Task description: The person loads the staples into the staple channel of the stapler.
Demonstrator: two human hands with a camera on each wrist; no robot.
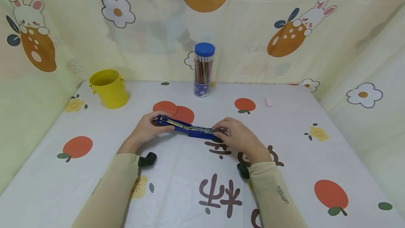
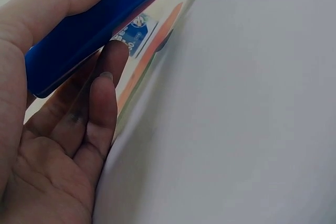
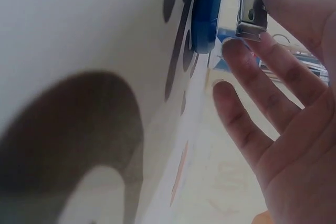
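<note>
An opened blue stapler [image 1: 197, 135] is over the table [image 1: 177, 185]; the left hand [image 1: 150, 126] grips one end, the right hand [image 1: 238, 135] pinches its metal strip [image 1: 202, 129]. Beyond, a lidded jar [image 1: 201, 90] holds pencils [image 1: 203, 69]; a yellow bucket's [image 1: 114, 94] bottom is hidden.

A small curtained-off tabletop nook, with the look of a desk: pale cloth [image 1: 152, 55] printed with rabbits and flowers hangs behind it and at both sides, a fruit-patterned tablecloth [image 1: 177, 192] covers the top, and a tub of pencils [image 1: 204, 69] and a blue stapler [image 1: 202, 135] are stationery. The hangings hide the room beyond, so it is perhaps a home.
</note>
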